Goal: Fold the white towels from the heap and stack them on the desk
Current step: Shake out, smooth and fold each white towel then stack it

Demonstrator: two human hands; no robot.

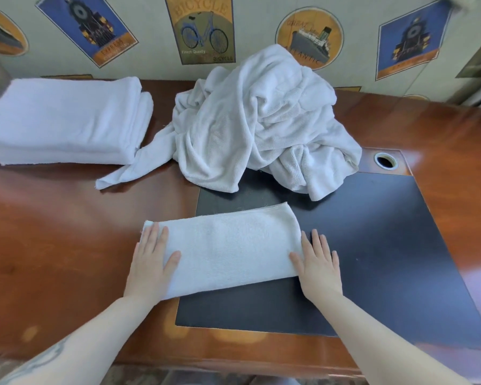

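A white terry towel folded into a long strip (222,245) lies flat near the front of the glossy reddish-brown wooden desk (53,232), its left end on the wood and its right end on the black rectangular desk mat (372,245). Its long axis runs left to right across the person's front, tilted a little so the right end sits farther away than the left.

The left hand (153,262) rests flat on the towel's left end, fingers straight and together, thumb spread across the cloth; it grips nothing. The right hand (317,262) lies flat at the towel's right end, fingers straight, mostly on the mat with the thumb side touching the towel's edge; it holds nothing either. One hand at each short end means either can carry its end over to the other, and the next fold most likely goes across the long axis to halve the strip.

Beyond the strip, towards the wall, sits the crumpled heap of white towels (261,120), with one tail trailing out to the left. To the heap's left, at the back left of the desk, lies the stack of folded white towels (61,118), nearer the left hand, so the finished towel probably travels that way.
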